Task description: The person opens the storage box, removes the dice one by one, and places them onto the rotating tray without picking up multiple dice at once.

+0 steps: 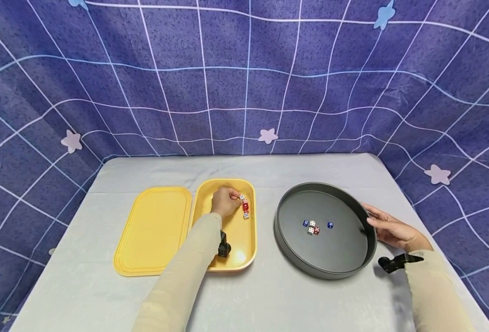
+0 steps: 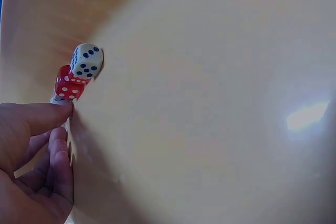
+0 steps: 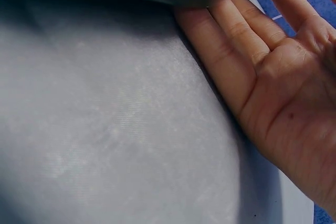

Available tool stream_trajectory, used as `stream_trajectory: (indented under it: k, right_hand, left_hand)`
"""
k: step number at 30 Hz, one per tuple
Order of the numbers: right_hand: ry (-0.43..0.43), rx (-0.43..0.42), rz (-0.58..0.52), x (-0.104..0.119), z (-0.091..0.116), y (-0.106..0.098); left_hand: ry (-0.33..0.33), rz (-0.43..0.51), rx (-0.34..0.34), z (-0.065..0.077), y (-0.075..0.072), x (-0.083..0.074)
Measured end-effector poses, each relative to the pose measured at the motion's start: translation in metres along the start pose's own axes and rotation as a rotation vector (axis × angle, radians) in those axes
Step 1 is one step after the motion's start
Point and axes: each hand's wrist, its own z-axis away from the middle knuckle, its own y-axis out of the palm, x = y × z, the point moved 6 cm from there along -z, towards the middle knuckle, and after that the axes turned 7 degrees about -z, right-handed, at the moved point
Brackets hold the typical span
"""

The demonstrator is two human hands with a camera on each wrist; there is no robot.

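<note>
My left hand [image 1: 224, 202] reaches into the yellow tray [image 1: 236, 258], its thumb and fingertips pinching a white die [image 1: 242, 197] at the far end of a short row. Nearer in that row come red dice [image 2: 64, 83] and a white die with blue dots [image 2: 86, 61], set against one another by the tray's right side. At the right, my right hand [image 1: 394, 230] holds the edge of a round dark grey pan [image 1: 283, 244], thumb at the rim and fingers against the outside. Inside the pan lie blue dice [image 1: 330, 225], white dice [image 1: 312, 223] and a red die [image 1: 317, 230].
A flat yellow lid [image 1: 155, 230] lies just left of the tray. The table has a pale grey cloth [image 1: 265, 295], and a blue curtain with a grid pattern [image 1: 228, 87] hangs behind and at both sides. Black wrist cameras [image 1: 398, 263] sit on both sleeves.
</note>
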Motion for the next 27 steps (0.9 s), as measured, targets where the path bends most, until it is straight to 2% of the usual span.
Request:
stream_trajectory:
  k: [6,11,18,24,27]
  right_hand:
    - [-0.001,0.008,-0.011,0.0,0.0,0.001]
    - [-0.005,0.006,-0.021,0.001,0.001,0.0]
    - [-0.002,0.017,-0.024,0.001,0.0,0.001]
    - [-0.001,0.022,-0.019,0.0,0.0,0.001]
    - [0.0,0.024,-0.023,0.0,0.0,0.001]
  left_hand:
    - [0.017,0.0,-0.001,-0.001,-0.001,0.001]
    - [0.024,-0.037,0.016,0.0,-0.004,-0.001]
    - [-0.027,-0.098,0.046,0.007,-0.018,-0.003]
    - [-0.039,-0.109,0.08,0.011,-0.028,-0.005]
    - [-0.027,-0.106,0.073,0.012,-0.035,-0.008]
